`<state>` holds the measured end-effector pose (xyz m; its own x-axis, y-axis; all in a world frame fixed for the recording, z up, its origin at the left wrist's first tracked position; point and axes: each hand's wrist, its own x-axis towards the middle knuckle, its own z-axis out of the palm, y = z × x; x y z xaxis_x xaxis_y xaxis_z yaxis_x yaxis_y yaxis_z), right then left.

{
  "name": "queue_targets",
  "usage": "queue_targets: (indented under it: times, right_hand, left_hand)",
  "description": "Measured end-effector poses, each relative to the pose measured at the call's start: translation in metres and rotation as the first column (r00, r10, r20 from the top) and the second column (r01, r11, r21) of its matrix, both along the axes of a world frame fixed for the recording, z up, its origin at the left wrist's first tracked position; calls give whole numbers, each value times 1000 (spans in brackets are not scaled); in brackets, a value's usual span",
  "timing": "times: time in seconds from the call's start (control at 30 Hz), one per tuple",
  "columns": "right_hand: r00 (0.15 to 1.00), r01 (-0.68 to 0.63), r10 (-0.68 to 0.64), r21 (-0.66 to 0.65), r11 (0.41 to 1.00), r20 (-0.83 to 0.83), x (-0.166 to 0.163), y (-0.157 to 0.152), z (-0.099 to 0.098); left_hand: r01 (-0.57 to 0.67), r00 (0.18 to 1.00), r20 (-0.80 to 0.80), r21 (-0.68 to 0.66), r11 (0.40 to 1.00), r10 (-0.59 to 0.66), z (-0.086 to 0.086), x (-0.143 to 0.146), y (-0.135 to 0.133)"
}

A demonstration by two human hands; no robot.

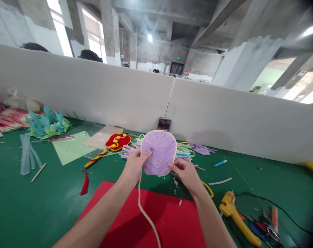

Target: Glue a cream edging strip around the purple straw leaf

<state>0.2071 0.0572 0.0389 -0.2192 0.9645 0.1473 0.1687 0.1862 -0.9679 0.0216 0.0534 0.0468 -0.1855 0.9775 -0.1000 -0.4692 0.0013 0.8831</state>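
Both my hands hold up a round purple panel (160, 151) covered in angled purple strips and edged with a cream cord. My left hand (135, 165) grips its left edge, thumb on the front. My right hand (184, 170) pinches its lower right edge. A loose end of the cream cord (143, 206) hangs from the panel down over a red mat (166, 220) on the green table (42, 206).
Behind the panel lies a pile of coloured strips (189, 150). A red and yellow ornament with a tassel (115, 143) sits to the left, a yellow glue gun (233, 213) and tools to the right. Clear glue sticks (27, 155) and teal paper flowers (48, 124) lie far left. A white partition (94, 89) closes the back.
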Motion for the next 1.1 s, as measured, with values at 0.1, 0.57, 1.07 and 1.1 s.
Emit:
queue_targets:
  times: [0.1, 0.57, 1.07, 1.1]
  right_hand:
    - [1000, -18, 18, -18, 1000, -1, 1, 1, -1]
    - [976, 204, -201, 27, 979, -84, 10, 11, -8]
    - [970, 215, -213, 5, 977, -120, 7, 9, -7]
    - [972, 202, -202, -7, 979, -122, 7, 8, -7]
  left_hand:
    - [-4, 1000, -18, 8, 1000, 4, -1, -1, 0]
    - [221, 959, 181, -2, 975, -217, 10, -2, 1]
    - [175, 983, 54, 12, 984, -176, 0, 2, 2]
    - [162, 985, 50, 16, 987, -162, -1, 2, 1]
